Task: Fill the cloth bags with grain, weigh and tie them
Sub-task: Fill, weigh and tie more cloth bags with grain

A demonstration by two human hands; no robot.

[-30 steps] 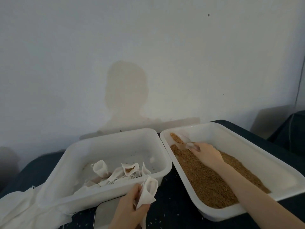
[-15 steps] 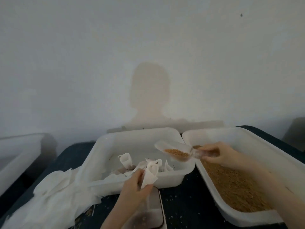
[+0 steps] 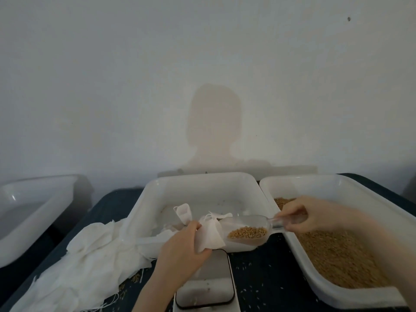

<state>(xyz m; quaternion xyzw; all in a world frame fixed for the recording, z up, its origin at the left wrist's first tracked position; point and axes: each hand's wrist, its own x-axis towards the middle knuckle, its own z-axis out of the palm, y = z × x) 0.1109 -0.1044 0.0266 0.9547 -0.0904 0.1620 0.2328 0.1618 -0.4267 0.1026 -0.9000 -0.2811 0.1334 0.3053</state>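
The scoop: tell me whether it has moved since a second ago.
Yes. The scoop, then dug into the grain tray, now hangs loaded over the middle tray's near rim, beside the bag.

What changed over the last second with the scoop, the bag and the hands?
The right hand lifted the clear scoop out of the grain tray, loaded, and carried it left to the cloth bag. The left hand still grips that bag, now above the scale. No grain poured yet; both grips unchanged.

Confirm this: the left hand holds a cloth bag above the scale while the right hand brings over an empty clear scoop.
Not quite: the head view shows the clear scoop loaded with grain, not empty. The left hand does hold the cloth bag above the scale, and the right hand carries the scoop.
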